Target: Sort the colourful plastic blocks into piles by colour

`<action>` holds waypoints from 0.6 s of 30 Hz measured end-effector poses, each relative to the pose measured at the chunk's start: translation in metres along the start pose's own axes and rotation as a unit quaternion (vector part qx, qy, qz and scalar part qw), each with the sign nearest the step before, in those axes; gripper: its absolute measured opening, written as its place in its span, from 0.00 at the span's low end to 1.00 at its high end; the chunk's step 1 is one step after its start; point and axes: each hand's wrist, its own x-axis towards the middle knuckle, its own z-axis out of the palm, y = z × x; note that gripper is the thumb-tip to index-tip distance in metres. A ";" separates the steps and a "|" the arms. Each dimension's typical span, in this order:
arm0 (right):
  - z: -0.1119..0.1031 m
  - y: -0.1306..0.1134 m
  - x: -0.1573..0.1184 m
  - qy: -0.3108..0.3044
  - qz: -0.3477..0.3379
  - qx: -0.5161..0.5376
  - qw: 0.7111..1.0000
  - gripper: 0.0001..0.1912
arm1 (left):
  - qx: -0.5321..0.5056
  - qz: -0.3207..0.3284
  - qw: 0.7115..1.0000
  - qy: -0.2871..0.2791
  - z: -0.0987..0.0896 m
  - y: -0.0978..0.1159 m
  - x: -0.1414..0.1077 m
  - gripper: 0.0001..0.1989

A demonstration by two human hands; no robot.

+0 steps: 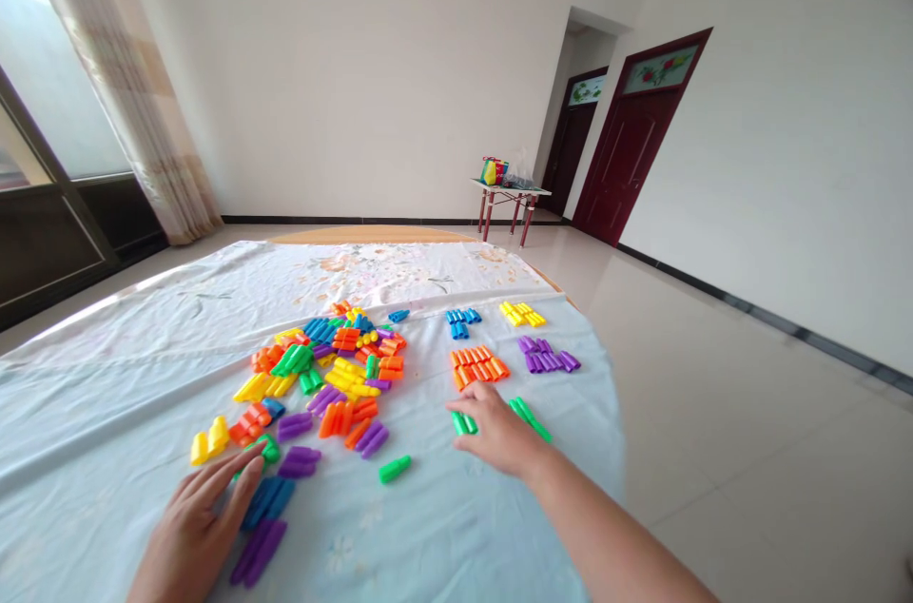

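Note:
Small coloured plastic tubes, resembling pen caps, lie on a cloth-covered table. At lower left, my left hand (203, 513) has its fingertips closed about a green tube piece (268, 449), partly hidden by the fingers. Blue tubes (269, 500) and purple tubes (258, 552) lie beside that hand. My right hand (492, 427) reaches over the cloth, thumb and fingers around short green tubes (465, 424). Just right of it rests another green pair (530, 418), partly behind the wrist. Between the hands is a single green tube (395, 469).
A mixed heap with yellow tubes (349, 377) spreads over the table's middle left. Sorted groups stand at right: orange (479, 367), blue (462, 321), yellow (522, 314) and purple (548, 356). The tablecloth (428, 536) drapes over the rounded right edge. A small side table (511, 188) with bags stands behind.

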 end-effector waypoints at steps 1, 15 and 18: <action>-0.006 0.011 0.002 0.001 0.027 -0.022 0.999 0.25 | -0.001 0.001 1.000 0.002 0.000 0.001 0.001 0.23; -0.014 0.045 -0.003 -0.022 0.070 -0.080 0.994 0.20 | -0.011 -0.002 1.000 -0.002 0.002 -0.001 0.001 0.24; -0.018 0.045 -0.008 -0.031 0.057 -0.075 0.995 0.20 | -0.012 0.001 1.000 -0.008 0.004 -0.006 0.000 0.24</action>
